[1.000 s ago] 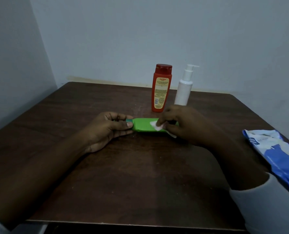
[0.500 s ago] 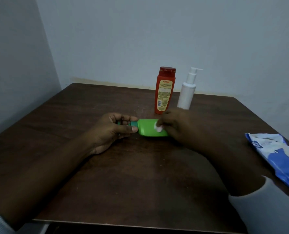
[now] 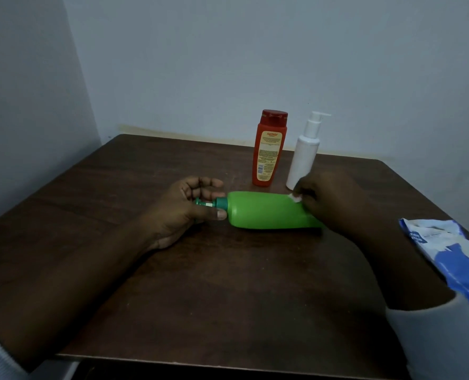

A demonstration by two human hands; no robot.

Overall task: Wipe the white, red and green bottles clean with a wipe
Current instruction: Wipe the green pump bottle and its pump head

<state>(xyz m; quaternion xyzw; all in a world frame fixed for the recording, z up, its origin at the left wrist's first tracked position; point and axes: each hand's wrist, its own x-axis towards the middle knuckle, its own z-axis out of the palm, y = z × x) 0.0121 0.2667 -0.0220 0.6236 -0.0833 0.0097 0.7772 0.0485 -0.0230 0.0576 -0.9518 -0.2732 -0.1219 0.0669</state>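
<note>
I see the green bottle (image 3: 266,212) lying on its side at the middle of the bench (image 3: 228,283), its dark green pump head (image 3: 208,203) pointing left and its base pointing right. The left hand (image 3: 181,215) is at the pump end. Its grip is closed round the pump head, with the fingers curled over the far side and the thumb stretched along the near side, its tip touching the bottle's shoulder. The right hand (image 3: 329,198) sits over the base end of the bottle. Its grip is pinched together on a small white wipe (image 3: 294,198), which it presses against the bottle's upper far side near the base. Only a corner of the wipe shows past the fingertips.

Farther back on the bench the red bottle (image 3: 269,149) stands upright with its label facing me. The white bottle (image 3: 304,152) is just to its right, also upright, with its pump nozzle pointing right. Both are just beyond the green bottle. The right hand's knuckles hide part of the white bottle's foot from my view.

A blue and white wipes pack (image 3: 453,256) lies flat at the bench's right edge, well apart from the bottles. A pale sleeve (image 3: 433,338) covers the right forearm near the wrist.
</note>
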